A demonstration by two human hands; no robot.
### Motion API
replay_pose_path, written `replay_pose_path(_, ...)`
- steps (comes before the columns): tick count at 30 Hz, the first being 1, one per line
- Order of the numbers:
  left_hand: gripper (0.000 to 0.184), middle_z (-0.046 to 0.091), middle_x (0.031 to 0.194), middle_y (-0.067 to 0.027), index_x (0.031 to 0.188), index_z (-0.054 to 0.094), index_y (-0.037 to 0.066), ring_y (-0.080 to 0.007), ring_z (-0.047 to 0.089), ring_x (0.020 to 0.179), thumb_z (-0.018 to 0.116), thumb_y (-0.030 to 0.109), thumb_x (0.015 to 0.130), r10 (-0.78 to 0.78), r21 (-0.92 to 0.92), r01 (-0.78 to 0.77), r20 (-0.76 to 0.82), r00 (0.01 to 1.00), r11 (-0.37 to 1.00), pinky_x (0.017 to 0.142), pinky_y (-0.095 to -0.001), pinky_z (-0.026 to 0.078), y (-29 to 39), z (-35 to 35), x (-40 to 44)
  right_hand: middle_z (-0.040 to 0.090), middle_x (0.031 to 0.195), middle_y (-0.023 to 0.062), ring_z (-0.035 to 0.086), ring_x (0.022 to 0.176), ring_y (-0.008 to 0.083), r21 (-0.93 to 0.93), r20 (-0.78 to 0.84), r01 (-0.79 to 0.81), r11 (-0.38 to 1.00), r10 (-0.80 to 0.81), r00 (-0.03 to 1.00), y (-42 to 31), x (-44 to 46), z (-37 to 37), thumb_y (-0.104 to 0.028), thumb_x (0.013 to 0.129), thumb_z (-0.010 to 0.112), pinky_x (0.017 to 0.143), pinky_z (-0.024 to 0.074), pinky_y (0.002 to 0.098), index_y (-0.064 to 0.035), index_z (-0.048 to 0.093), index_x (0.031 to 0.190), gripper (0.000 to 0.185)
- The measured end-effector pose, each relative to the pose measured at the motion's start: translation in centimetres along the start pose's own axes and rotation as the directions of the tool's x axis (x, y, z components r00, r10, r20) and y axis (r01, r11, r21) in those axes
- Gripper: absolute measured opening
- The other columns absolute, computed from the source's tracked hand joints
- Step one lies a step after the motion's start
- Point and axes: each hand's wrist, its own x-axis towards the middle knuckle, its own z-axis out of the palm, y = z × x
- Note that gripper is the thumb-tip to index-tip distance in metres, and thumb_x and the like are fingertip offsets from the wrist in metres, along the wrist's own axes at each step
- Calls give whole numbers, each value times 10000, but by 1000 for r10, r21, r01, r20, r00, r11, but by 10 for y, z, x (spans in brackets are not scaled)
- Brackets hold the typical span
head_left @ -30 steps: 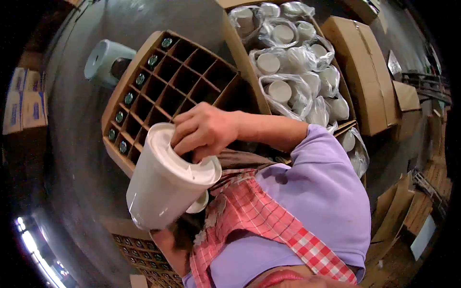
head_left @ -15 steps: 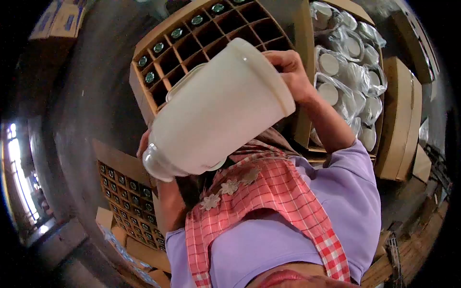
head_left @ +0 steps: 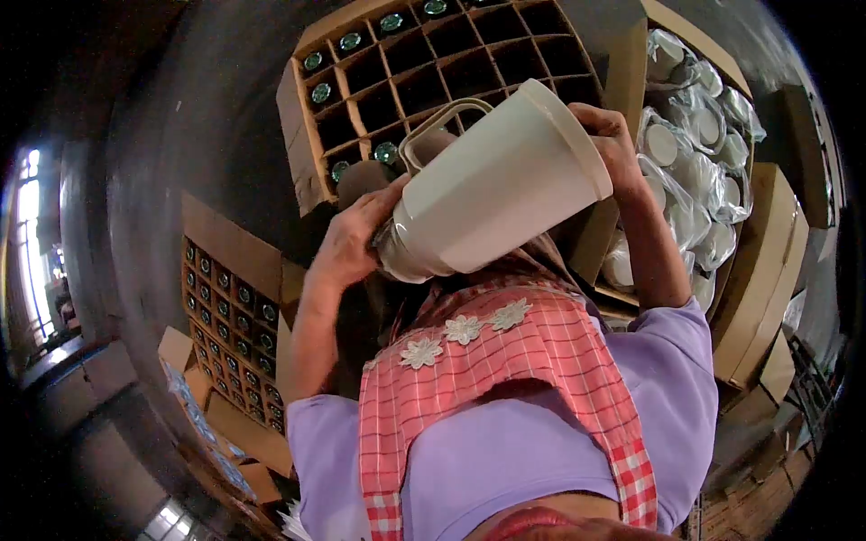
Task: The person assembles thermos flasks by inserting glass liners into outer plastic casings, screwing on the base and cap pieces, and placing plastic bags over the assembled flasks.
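A white jug (head_left: 505, 185) with a side handle (head_left: 439, 126) lies tilted in front of my chest, its wide rimmed end up to the right. My left hand (head_left: 356, 236) is closed on its narrower, shiny lower-left end, with some fingers out of sight. At the rim of the wide end, my right hand (head_left: 609, 144) grips the jug with bent fingers, partly hidden behind it. Beyond the jug stands a divided cardboard box (head_left: 311, 167), with round, greenish glassy tops (head_left: 350, 41) showing in several cells.
On the right, an open carton (head_left: 624, 90) holds several white round-ended items (head_left: 661, 144) in clear plastic bags. A closed carton (head_left: 762, 270) stands beside it. At the left is another divided carton (head_left: 216, 225) with many filled cells. A bright window (head_left: 34, 243) shows farther left.
The jug has turned and shifted to the right, bringing its handle into fuller view. My left hand has come out from behind its lower end. The view has shifted too.
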Motion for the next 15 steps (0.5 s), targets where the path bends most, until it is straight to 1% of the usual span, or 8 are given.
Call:
replay_pose_path(3,822,553,1240,-81,1360,391,57,-206,511,1147,700,82,598,-112,-406,188,203,973,894,973,-318,384,-20,-20,-9,602,769,-6,533,731,54,17,2,105,994,-105,994,12,2,13,-50,789,646,638,451,220,23,631,868,108)
replay_pose_path(4,783,545,1248,-79,1358,396,54,-195,493,1162,647,54,616,-136,-630,249,222,966,736,982,-322,373,-26,-28,-13,604,777,-3,535,745,57,38,2,151,988,-151,989,13,2,18,-45,788,645,649,453,222,23,631,872,110)
replay_pose_path(6,738,543,1246,-94,1345,419,62,-201,490,1165,620,45,635,-159,-809,191,123,980,555,987,-321,369,-35,-28,-12,612,831,9,536,782,66,17,-2,53,998,-52,999,8,4,22,-26,786,634,689,456,232,27,626,879,107)
replay_pose_path(7,728,546,1242,-101,1328,437,43,-195,495,1158,580,7,615,-331,-907,199,71,941,372,989,-318,373,-33,-14,-14,614,846,11,536,785,68,16,-2,74,997,-74,997,8,10,24,-23,788,629,695,457,233,28,625,876,102)
replay_pose_path(9,743,550,1234,-132,1295,468,15,-243,506,1155,591,114,569,-231,-931,20,-70,970,365,994,-339,377,-28,6,-23,617,844,32,544,766,86,9,14,148,989,-148,989,-2,22,24,-1,775,614,691,457,243,37,617,872,104)
replay_pose_path(12,662,559,1202,-185,1197,544,-12,-305,516,1137,569,226,579,-256,-993,-65,-88,963,95,989,-385,381,-47,36,-28,599,791,69,554,736,118,-308,212,334,891,-278,937,-14,37,16,19,744,618,672,457,260,48,607,864,124)
replay_pose_path(14,599,572,1175,-191,1149,566,-28,-313,536,1101,564,215,602,-288,-991,-98,-70,955,-86,972,-404,397,-57,40,-28,580,780,118,575,728,180,-370,291,392,842,-295,910,-26,40,31,41,710,628,663,459,286,43,601,853,146)
replay_pose_path(15,507,604,1102,-156,1122,586,7,-287,572,1009,571,270,690,-424,-997,-56,-31,905,-49,917,-405,430,-60,37,-28,584,788,116,579,732,190,-354,348,403,844,-281,894,-33,42,40,41,705,630,660,459,290,41,603,853,150)
